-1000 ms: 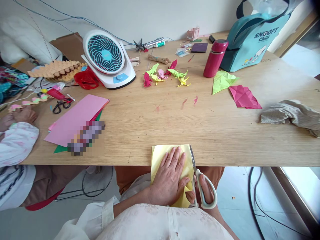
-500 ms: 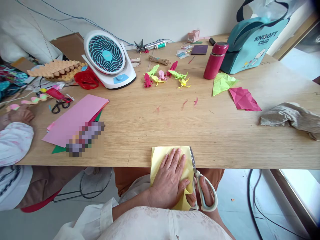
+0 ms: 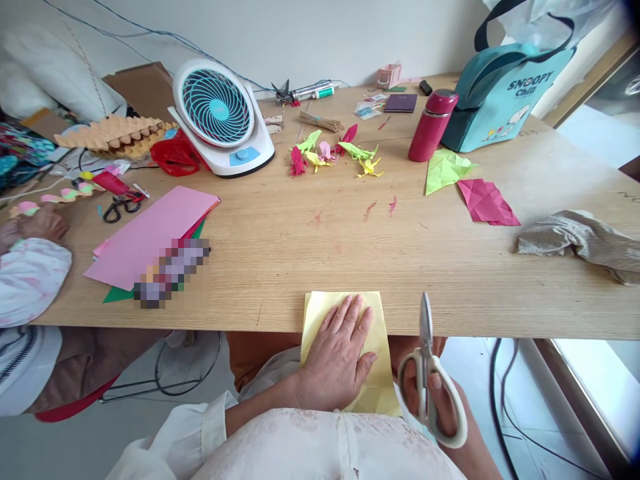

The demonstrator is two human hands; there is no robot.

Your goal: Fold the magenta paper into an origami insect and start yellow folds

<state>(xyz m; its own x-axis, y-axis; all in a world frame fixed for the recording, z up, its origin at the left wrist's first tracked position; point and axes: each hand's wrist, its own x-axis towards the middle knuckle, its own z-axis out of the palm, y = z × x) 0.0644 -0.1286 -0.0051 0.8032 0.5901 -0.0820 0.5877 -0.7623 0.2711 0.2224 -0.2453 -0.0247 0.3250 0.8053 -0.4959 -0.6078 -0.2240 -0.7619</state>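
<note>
Now left hand [image 3: 340, 357] lies flat, fingers spread, pinning the yellow paper [image 3: 373, 387] over the table edge [image 3: 500, 330], while right hand [image 3: 435, 403] grips closed scissors [image 3: 427, 363] beside it.

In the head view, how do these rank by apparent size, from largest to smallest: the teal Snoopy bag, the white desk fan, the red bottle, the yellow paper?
1. Teal Snoopy bag, partly cut off.
2. White desk fan and yellow paper: similar; the paper is nearer and partly under the left hand.
3. Red bottle.

Left hand [image 3: 340, 360] on paper [image 3: 375, 387], scissors [image 3: 429, 373] to its right.
</note>
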